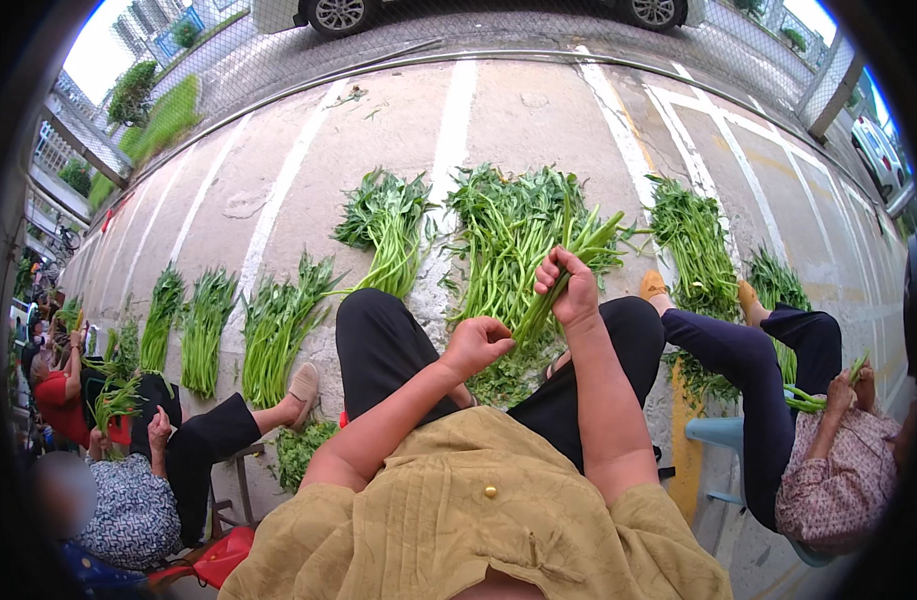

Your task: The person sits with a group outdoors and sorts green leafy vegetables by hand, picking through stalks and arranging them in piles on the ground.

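My right hand (pixel 574 289) is closed around a bunch of green water-spinach-like stems (pixel 595 238). The bunch slants, its thick stem ends pointing up and away to the right and its lower end down between my knees. Beside that lower end is my left hand (pixel 477 346), fingers curled, thumb and forefinger together at the bunch's edge. Whether anything is pinched there cannot be made out. Just beyond my hands a broad pile of the same leafy greens (pixel 496 232) lies on the concrete. Loose picked leaves (pixel 503 384) cover the ground between my feet.
A smaller heap of greens (pixel 387 229) lies left of the pile, with several bundles (pixel 207 330) further left. Another heap (pixel 695 251) lies right. Seated people work with greens on both sides, one on a blue plastic stool (pixel 717 433). A wire-mesh fence (pixel 458 34) stands beyond.
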A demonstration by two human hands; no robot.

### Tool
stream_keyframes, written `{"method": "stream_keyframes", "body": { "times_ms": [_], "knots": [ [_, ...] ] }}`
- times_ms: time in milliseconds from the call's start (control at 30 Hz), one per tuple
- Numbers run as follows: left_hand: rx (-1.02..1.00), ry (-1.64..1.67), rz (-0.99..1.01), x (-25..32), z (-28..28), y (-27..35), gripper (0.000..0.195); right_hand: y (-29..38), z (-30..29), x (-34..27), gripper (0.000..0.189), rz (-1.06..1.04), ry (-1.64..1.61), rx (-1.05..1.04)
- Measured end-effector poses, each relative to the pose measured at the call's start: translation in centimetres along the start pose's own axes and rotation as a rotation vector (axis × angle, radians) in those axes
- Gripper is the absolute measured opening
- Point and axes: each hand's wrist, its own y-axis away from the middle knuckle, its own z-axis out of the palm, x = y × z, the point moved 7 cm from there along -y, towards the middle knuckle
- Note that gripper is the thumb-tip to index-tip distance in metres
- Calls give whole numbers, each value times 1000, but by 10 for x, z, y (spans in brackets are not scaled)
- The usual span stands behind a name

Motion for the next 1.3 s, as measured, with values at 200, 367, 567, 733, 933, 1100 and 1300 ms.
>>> {"method": "stream_keyframes", "body": {
  "times_ms": [200,367,567,733,933,1100,1300],
  "knots": [
    [60,-99,92,11,-7,3,9,0,3,1,18,12,-10,-9],
    [31,3,56,-3,-2,6,8,1,4,2,18,18,-15,-10],
    [6,-75,51,0,0,9,11,3,1,4,18,20,28,21],
    [-24,-202,58,0,1,8,16,2,3,12,18,52,48,13],
    [-102,-340,14,7,3,11,19,3,15,17,17,81,129,18],
    [-227,-455,13,15,9,13,20,3,16,13,18,75,111,13],
    [-211,-310,-14,25,7,21,12,0,8,-19,19,-54,-60,9]
  ]
}}
